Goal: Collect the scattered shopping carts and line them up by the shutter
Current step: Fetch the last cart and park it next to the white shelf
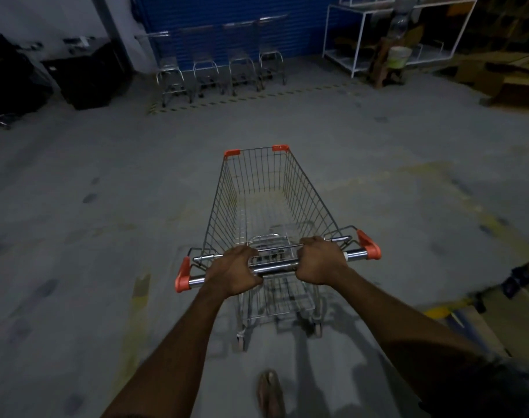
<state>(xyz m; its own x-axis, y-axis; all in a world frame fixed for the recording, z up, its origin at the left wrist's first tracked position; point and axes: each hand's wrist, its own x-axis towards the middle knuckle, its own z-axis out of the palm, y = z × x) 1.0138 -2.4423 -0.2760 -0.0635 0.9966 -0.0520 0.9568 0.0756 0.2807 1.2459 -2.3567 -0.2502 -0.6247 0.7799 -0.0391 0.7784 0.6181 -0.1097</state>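
Silver wire grid on cart (pixel 269 203) ahead of both hands, fine vertical bars on the walls. Shiny chrome handle bar (pixel 275 267) between left hand (pixel 234 273) and right hand (pixel 319 260); orange-red caps (pixel 369 245) at bar ends outside each hand, same orange-red on the two far basket corners. Dull grey floor (pixel 106 206) all around, dark smudges to the left, faded yellow patches low left and right. Far ahead: blue ribbed shutter (pixel 227 19), silver parked carts (pixel 221 67) before it, yellow-and-black striped strip (pixel 257 96) on the floor at their wheels. Far ahead right, white frame rack (pixel 353 49). Far left, black boxes (pixel 85 73).
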